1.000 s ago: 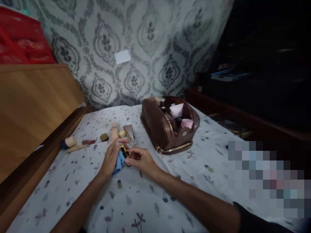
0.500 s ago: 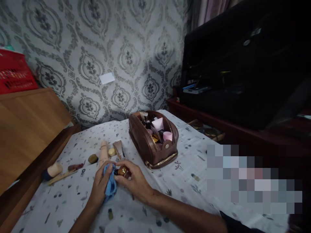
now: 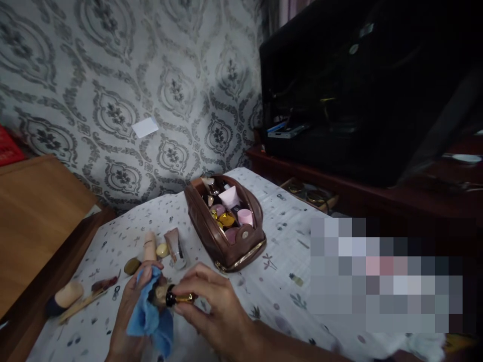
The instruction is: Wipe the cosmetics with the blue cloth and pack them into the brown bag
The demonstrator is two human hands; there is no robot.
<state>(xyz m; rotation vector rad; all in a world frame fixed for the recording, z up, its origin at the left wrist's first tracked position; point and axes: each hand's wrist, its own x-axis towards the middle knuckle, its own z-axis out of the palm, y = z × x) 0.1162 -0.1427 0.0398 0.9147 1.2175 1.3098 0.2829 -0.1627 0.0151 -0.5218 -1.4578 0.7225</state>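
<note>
My left hand (image 3: 130, 311) is closed around a blue cloth (image 3: 151, 314) at the bottom of the view, low over the patterned bedsheet (image 3: 287, 296). My right hand (image 3: 215, 306) pinches a small gold and black cosmetic bottle (image 3: 175, 296), and the bottle's end presses into the cloth. Just beyond my hands lie a beige tube (image 3: 150, 245), a tan squeeze tube (image 3: 175, 247) and two small round pots (image 3: 132, 265). An open brown leather toiletry bag (image 3: 222, 226) full of bottles and tubes stands behind them.
A brush with a round beige head (image 3: 64, 297) and a reddish stick (image 3: 103, 284) lie at the left. A wooden headboard (image 3: 33, 221) rises on the left. A patterned wall (image 3: 124, 90) stands behind, and a dark cabinet with a drawer (image 3: 362, 115) at the right.
The camera view has swung right and tilted up, so my hands sit lower in the frame. My hands stay together, and the bottle has turned within the cloth.
</note>
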